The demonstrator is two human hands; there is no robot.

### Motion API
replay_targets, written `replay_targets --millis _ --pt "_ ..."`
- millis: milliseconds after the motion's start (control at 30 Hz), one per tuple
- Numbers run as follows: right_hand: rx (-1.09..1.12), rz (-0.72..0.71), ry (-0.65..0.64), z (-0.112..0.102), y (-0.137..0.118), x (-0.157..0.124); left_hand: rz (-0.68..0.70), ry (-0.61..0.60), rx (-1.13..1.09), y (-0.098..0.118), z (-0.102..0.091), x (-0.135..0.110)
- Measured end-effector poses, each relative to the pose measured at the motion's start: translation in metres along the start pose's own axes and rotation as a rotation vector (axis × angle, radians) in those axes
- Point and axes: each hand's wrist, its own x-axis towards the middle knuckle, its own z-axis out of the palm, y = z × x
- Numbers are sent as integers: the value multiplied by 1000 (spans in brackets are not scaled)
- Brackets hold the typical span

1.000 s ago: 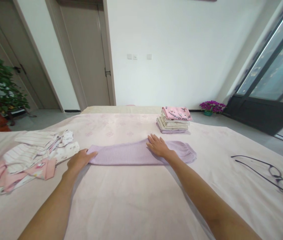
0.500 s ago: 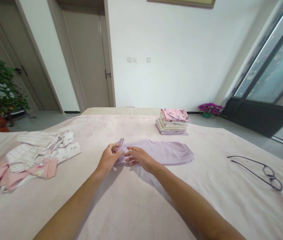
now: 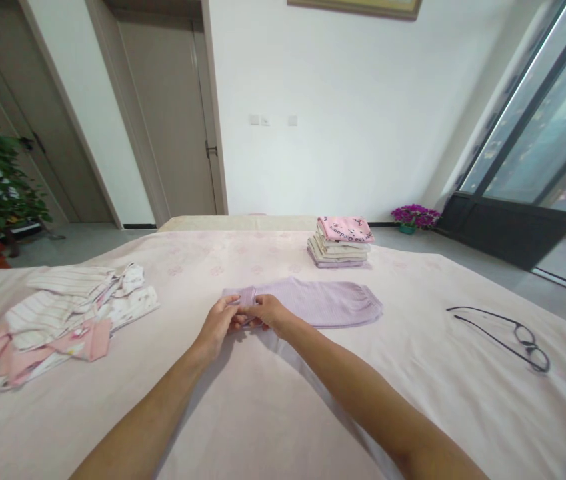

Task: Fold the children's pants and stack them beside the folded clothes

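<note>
A pair of lilac pants (image 3: 330, 303) lies lengthwise across the bed, its gathered cuff pointing right. At its left end the waistband is turned over onto the legs. My left hand (image 3: 217, 325) is closed around the near left corner of the pants, thumb and fingers pinching the fabric. Right beside it, my right hand (image 3: 269, 313) grips the folded edge, its fingertips meeting those of the left. Some of the cloth under both hands is hidden.
A neat stack of folded clothes (image 3: 340, 243) stands behind the pants. Loose striped and pink clothes (image 3: 70, 313) lie in a heap at left. Black-framed glasses (image 3: 525, 337) rest at right. All are on the pale pink sheet (image 3: 283, 413).
The raised left end of the pants has been folded over to the right and lies flat. My right hand has closed on the fabric beside the left. The view has shifted slightly.
</note>
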Motion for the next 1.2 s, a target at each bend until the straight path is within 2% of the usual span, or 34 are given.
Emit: replay_targets --millis 133,200,300,367,433,633,700,800,933,1033,1100,1200 --pt "53 -65 44 -10 -13 -2 271 220 269 -5 -12 5" --pt "97 -87 57 -21 -22 -4 424 288 421 -8 -13 3" --pt "184 -120 75 -38 -37 -7 632 306 620 -13 -6 -1" --pt "247 -140 84 -50 -46 -11 695 288 718 -18 2 -3" --pt "299 -160 93 -61 -55 -17 667 264 772 -22 11 -4" --pt "453 -217 140 -94 -73 -36 463 217 807 -24 48 -1" --pt "473 -234 157 -104 -74 -40 463 223 833 -24 63 0" --pt "465 -275 196 -125 -72 -45 536 199 919 -25 78 0" --pt "415 -340 272 -164 -60 -53 640 177 950 -27 81 -1" --pt "338 -337 329 -195 -43 -61 714 146 913 -27 81 -4" --pt "297 -313 385 -210 -27 -66 703 118 870 -28 84 -5" --pt "259 -274 449 -225 -1 -71 581 107 806 -30 91 -5"
